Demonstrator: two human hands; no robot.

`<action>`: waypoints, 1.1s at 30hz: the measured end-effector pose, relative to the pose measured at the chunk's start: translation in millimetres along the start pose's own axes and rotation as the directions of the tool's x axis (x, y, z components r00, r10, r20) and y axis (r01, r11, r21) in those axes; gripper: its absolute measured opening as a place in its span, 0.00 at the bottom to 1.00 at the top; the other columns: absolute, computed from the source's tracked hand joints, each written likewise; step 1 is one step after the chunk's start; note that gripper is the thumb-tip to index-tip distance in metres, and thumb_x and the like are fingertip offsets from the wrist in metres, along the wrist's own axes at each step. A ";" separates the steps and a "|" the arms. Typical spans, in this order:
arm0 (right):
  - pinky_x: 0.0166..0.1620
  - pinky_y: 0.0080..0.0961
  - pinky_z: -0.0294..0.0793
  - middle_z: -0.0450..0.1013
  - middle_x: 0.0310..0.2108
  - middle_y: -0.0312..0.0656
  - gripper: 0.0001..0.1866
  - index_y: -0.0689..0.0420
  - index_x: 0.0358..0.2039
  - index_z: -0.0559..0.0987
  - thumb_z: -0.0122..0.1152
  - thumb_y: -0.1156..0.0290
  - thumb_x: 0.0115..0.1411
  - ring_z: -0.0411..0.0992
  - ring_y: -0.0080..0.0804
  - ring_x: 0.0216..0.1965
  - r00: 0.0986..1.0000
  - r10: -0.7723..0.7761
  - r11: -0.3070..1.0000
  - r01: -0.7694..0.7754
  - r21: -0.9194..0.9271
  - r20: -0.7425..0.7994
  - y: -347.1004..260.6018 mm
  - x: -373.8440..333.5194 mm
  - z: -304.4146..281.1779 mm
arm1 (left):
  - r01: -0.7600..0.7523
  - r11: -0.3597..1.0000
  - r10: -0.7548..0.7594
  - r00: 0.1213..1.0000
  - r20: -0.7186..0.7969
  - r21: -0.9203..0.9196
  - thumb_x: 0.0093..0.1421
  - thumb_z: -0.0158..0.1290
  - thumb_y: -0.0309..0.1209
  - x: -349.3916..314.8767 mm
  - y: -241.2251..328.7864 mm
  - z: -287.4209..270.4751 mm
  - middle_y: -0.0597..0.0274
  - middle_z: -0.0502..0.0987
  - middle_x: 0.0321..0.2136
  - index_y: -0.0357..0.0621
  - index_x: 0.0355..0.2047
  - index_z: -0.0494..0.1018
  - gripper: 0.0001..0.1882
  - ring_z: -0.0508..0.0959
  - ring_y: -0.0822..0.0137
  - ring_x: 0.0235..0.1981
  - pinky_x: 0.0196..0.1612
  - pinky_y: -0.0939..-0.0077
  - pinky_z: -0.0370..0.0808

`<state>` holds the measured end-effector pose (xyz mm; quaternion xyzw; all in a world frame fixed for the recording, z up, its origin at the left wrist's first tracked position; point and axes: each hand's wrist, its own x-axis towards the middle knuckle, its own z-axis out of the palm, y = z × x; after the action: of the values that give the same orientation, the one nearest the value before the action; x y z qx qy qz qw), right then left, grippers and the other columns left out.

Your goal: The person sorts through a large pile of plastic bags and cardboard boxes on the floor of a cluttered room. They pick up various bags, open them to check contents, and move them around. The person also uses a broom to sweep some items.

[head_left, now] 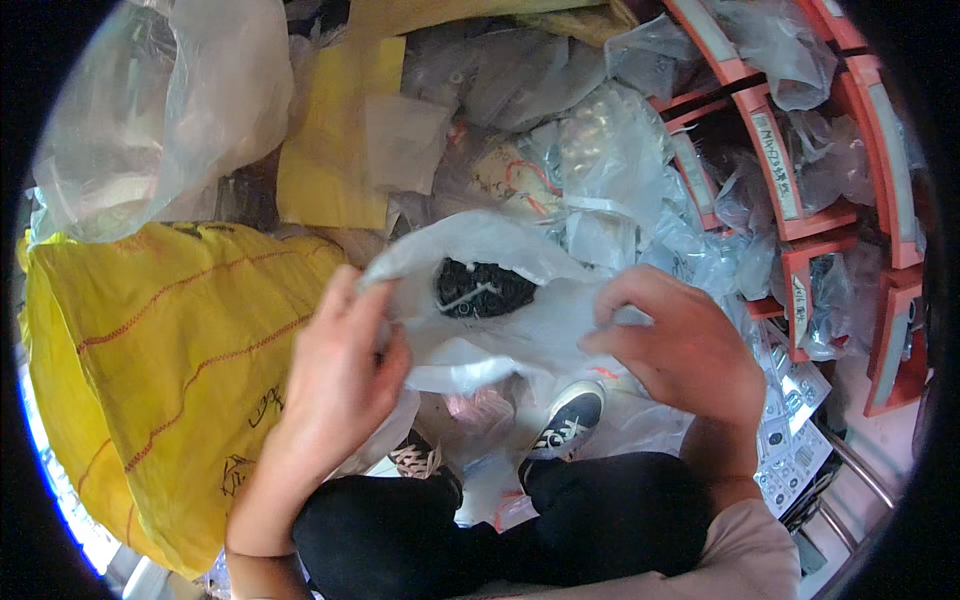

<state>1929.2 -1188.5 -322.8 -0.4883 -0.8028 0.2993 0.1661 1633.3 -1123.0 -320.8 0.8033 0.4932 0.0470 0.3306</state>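
Hemmed in on every side: both hands pinch a white plastic bag [480, 310] of small dark parts above a floor buried in clear packets [590, 150]. A bulging yellow sack [170, 360] walls off the left hand [335, 375], and a large clear bag [160, 100] looms beyond it. Orange shelf bins [800, 210], stuffed with packets, crowd close beside the right hand [680, 345]. The only open room lies between the wrists, above the person's knees [500, 530] and black-and-white shoes [570, 420].
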 end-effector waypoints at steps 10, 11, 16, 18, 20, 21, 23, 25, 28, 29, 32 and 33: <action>0.38 0.33 0.76 0.74 0.34 0.38 0.15 0.55 0.32 0.83 0.66 0.81 0.40 0.76 0.38 0.38 0.998 0.029 0.999 -0.031 0.043 0.057 -5.7 1.6 2.9 | 0.007 0.999 -0.002 0.996 0.085 -0.053 0.52 0.55 0.22 -15.0 -8.4 7.0 0.38 0.67 0.46 0.35 0.59 0.64 0.31 0.76 0.34 0.39 0.42 0.48 0.75; 0.39 0.33 0.76 0.74 0.35 0.39 0.16 0.55 0.33 0.83 0.66 0.82 0.40 0.76 0.38 0.39 0.998 0.037 0.999 -0.037 0.010 0.058 -8.8 3.4 -1.0 | -0.015 1.000 0.017 0.997 0.078 -0.028 0.51 0.55 0.21 -15.2 -6.4 4.9 0.38 0.67 0.46 0.35 0.59 0.63 0.32 0.76 0.34 0.38 0.41 0.47 0.75; 0.43 0.36 0.76 0.76 0.38 0.43 0.22 0.57 0.41 0.82 0.64 0.83 0.41 0.76 0.41 0.43 1.000 0.003 0.999 -0.003 -0.032 0.019 -41.6 7.1 -11.7 | -0.023 0.999 0.027 0.993 0.114 -0.035 0.49 0.55 0.20 -18.1 3.5 3.5 0.38 0.66 0.47 0.34 0.62 0.61 0.36 0.76 0.34 0.35 0.39 0.46 0.76; 0.46 0.38 0.77 0.77 0.40 0.45 0.23 0.59 0.44 0.81 0.62 0.83 0.44 0.75 0.43 0.46 1.000 -0.001 0.999 0.001 0.035 -0.014 -53.1 16.8 8.1 | -0.031 0.999 0.036 0.992 0.124 -0.045 0.49 0.55 0.20 -20.3 5.6 5.8 0.37 0.66 0.47 0.34 0.64 0.58 0.39 0.76 0.34 0.33 0.37 0.46 0.77; 0.46 0.38 0.77 0.75 0.37 0.47 0.18 0.63 0.42 0.80 0.60 0.77 0.48 0.74 0.47 0.44 0.995 -0.101 0.995 0.100 -0.027 -0.017 -47.5 32.7 46.7 | -0.067 0.997 0.071 0.992 0.108 -0.039 0.49 0.55 0.20 -22.1 6.1 9.0 0.37 0.66 0.47 0.33 0.64 0.58 0.40 0.77 0.34 0.32 0.37 0.46 0.77; 0.47 0.39 0.77 0.75 0.39 0.50 0.17 0.63 0.43 0.80 0.58 0.74 0.52 0.74 0.48 0.44 0.991 0.010 0.997 0.000 -0.072 0.135 -30.5 57.2 80.7 | -0.071 0.997 0.074 0.991 0.116 -0.027 0.49 0.55 0.19 -23.4 6.6 11.0 0.36 0.66 0.47 0.33 0.63 0.58 0.39 0.77 0.34 0.32 0.37 0.46 0.77; 0.47 0.40 0.78 0.77 0.44 0.54 0.16 0.62 0.44 0.81 0.54 0.69 0.59 0.76 0.51 0.45 0.942 0.277 0.956 -0.250 -0.155 0.191 -4.0 99.6 137.8 | -0.113 0.994 0.111 0.988 0.108 0.011 0.48 0.56 0.19 -24.9 7.1 14.9 0.36 0.66 0.47 0.32 0.62 0.59 0.38 0.77 0.34 0.31 0.36 0.46 0.78; 0.49 0.42 0.77 0.78 0.49 0.54 0.16 0.58 0.46 0.81 0.50 0.66 0.65 0.77 0.50 0.49 0.792 0.575 0.818 -0.560 -0.132 0.206 25.5 115.5 164.0 | -0.071 0.997 0.072 0.989 0.129 -0.014 0.50 0.54 0.20 -24.8 6.6 19.0 0.35 0.66 0.50 0.32 0.63 0.58 0.38 0.76 0.32 0.37 0.40 0.46 0.76; 0.52 0.44 0.76 0.78 0.50 0.51 0.17 0.57 0.46 0.82 0.50 0.63 0.66 0.77 0.51 0.50 0.819 0.552 0.833 -0.533 -0.149 0.157 49.5 99.9 171.9 | -0.065 0.996 0.070 0.993 0.093 -0.058 0.50 0.54 0.19 -25.3 5.4 22.6 0.39 0.67 0.47 0.34 0.58 0.61 0.32 0.75 0.34 0.38 0.38 0.46 0.76; 0.52 0.44 0.76 0.78 0.49 0.52 0.16 0.57 0.46 0.82 0.52 0.64 0.64 0.77 0.51 0.50 0.839 0.522 0.852 -0.507 -0.131 0.151 52.3 97.5 170.9 | -0.077 0.996 0.081 0.993 0.084 -0.053 0.50 0.54 0.19 -25.1 4.8 23.4 0.40 0.67 0.46 0.34 0.56 0.62 0.31 0.75 0.34 0.37 0.38 0.47 0.76; 0.49 0.44 0.76 0.79 0.46 0.52 0.17 0.55 0.48 0.81 0.64 0.69 0.57 0.78 0.49 0.48 0.933 0.350 0.937 -0.349 -0.027 0.085 45.9 91.7 169.1 | -0.118 0.993 0.118 0.993 0.030 -0.001 0.50 0.54 0.19 -28.6 3.0 22.8 0.42 0.67 0.43 0.36 0.51 0.63 0.26 0.75 0.35 0.35 0.36 0.46 0.76; 0.50 0.45 0.76 0.78 0.47 0.53 0.17 0.54 0.48 0.81 0.64 0.68 0.57 0.78 0.50 0.48 0.899 0.398 0.915 -0.402 -0.015 0.183 41.0 92.8 171.8 | -0.112 0.994 0.111 0.993 0.032 0.021 0.50 0.54 0.19 -30.8 2.2 21.9 0.42 0.67 0.43 0.36 0.52 0.63 0.27 0.75 0.35 0.35 0.36 0.46 0.76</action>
<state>1817.8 -1147.1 -483.1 -0.6112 -0.6936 0.3798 0.0325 1628.1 -1159.6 -328.8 0.8339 0.4431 0.0474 0.3257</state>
